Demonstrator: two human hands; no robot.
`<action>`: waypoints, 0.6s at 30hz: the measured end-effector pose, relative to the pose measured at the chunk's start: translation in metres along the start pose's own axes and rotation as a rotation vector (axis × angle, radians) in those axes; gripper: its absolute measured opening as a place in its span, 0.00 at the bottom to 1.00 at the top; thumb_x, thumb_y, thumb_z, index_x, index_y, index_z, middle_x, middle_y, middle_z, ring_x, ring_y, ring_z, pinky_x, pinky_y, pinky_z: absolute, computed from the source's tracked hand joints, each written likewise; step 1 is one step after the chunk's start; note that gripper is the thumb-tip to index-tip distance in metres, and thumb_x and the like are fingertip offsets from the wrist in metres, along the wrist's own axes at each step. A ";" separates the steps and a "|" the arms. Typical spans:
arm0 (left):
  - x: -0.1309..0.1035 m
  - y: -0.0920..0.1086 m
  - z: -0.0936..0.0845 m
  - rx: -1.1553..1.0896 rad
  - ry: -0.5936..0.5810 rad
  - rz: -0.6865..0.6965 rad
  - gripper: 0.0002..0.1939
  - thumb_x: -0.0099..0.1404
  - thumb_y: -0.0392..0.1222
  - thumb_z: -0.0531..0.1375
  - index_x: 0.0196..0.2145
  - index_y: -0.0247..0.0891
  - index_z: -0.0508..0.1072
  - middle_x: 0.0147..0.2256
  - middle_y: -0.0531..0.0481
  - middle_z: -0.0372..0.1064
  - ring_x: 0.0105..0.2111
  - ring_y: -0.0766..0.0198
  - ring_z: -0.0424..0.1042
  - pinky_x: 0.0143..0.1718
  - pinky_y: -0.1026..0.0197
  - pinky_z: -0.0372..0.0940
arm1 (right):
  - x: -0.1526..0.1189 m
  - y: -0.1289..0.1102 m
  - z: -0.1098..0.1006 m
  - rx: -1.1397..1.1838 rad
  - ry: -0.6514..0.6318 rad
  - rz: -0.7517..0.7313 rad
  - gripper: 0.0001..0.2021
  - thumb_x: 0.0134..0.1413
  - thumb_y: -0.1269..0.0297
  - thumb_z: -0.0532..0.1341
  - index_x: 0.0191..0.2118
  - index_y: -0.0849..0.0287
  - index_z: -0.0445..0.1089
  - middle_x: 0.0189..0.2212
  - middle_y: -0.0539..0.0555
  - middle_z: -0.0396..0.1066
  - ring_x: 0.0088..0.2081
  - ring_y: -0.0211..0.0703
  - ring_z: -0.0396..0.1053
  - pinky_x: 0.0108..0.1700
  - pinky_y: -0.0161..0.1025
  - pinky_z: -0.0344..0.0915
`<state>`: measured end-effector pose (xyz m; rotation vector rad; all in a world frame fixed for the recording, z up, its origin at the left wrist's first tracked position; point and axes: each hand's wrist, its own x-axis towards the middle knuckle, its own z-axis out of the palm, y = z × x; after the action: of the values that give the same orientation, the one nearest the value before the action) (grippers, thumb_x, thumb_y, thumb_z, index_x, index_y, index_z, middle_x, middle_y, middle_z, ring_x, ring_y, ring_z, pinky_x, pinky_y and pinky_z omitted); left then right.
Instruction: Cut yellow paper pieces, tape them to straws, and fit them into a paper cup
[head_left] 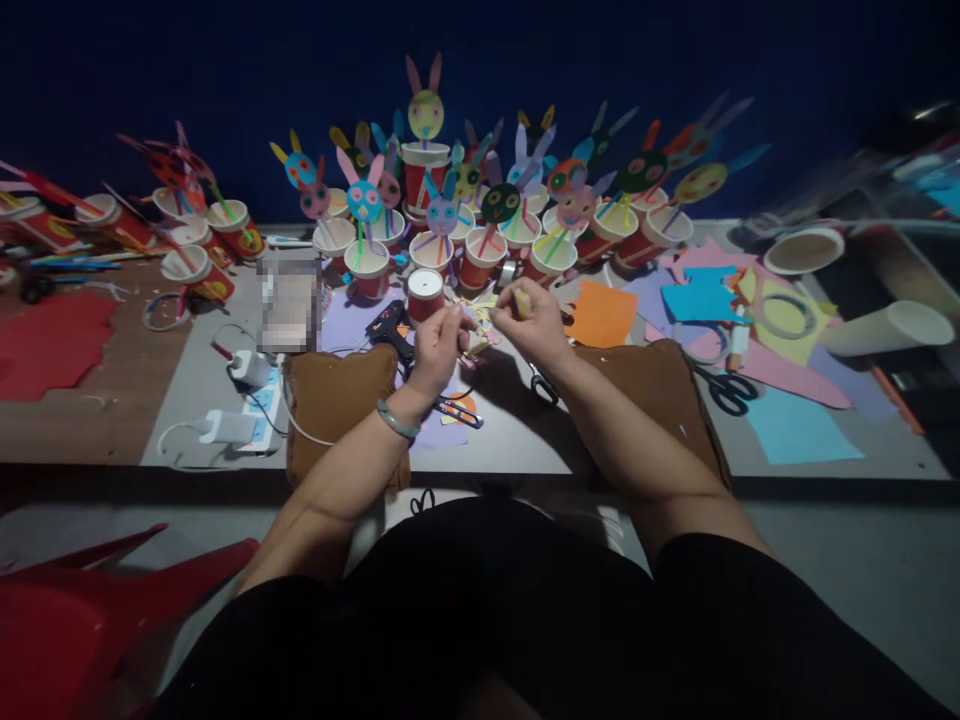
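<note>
My right hand (531,322) is closed on a small yellow paper piece (523,300), its fingertips pinched together above the table. Close by on the left, my left hand (442,345) has its fingers curled and pressed together; what they hold, if anything, is too small to make out. Just behind the left hand stands an upside-down red paper cup (426,287) with a small dark hole in its white base. A black glue gun (388,325) lies to the left of that hand. Yellow paper scraps (480,345) are scattered below and between both hands.
Rabbit-headed paper cups (367,262) crowd the back. Brown cushions (341,400) lie under both forearms. A power strip (262,410) with plugs sits left. Black scissors (727,390), coloured sheets (799,425) and tape rolls lie right. A box cutter (459,412) lies in front. A red chair (60,630) stands lower left.
</note>
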<state>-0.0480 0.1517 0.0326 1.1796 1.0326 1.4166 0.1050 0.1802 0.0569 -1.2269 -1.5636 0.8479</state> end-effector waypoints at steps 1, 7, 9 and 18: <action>-0.002 0.000 0.000 0.010 -0.031 0.033 0.28 0.68 0.66 0.53 0.28 0.37 0.70 0.18 0.56 0.61 0.19 0.72 0.61 0.24 0.65 0.57 | 0.005 -0.005 0.004 -0.101 -0.026 -0.018 0.13 0.48 0.58 0.70 0.31 0.55 0.64 0.24 0.47 0.64 0.27 0.39 0.63 0.37 0.41 0.65; -0.006 -0.003 -0.003 0.151 -0.101 0.180 0.29 0.70 0.65 0.50 0.28 0.36 0.72 0.20 0.55 0.65 0.23 0.70 0.64 0.30 0.64 0.61 | 0.050 -0.025 0.039 -0.695 -0.198 0.058 0.28 0.45 0.43 0.71 0.47 0.60 0.73 0.41 0.62 0.78 0.45 0.59 0.74 0.48 0.49 0.67; -0.004 -0.007 -0.005 0.166 -0.092 0.202 0.29 0.70 0.65 0.50 0.29 0.36 0.72 0.20 0.55 0.64 0.23 0.70 0.64 0.31 0.63 0.61 | 0.058 -0.026 0.052 -0.830 -0.265 0.089 0.31 0.45 0.40 0.70 0.49 0.60 0.75 0.44 0.65 0.78 0.48 0.63 0.75 0.48 0.49 0.67; -0.002 -0.010 -0.004 0.145 -0.087 0.295 0.26 0.71 0.60 0.54 0.27 0.36 0.72 0.20 0.56 0.63 0.23 0.70 0.64 0.31 0.63 0.60 | 0.062 -0.017 0.057 -0.765 -0.208 0.001 0.22 0.49 0.47 0.68 0.41 0.62 0.74 0.38 0.62 0.77 0.42 0.57 0.75 0.43 0.47 0.69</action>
<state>-0.0501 0.1510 0.0221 1.5367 0.9408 1.5195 0.0420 0.2376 0.0697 -1.7003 -2.1595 0.3738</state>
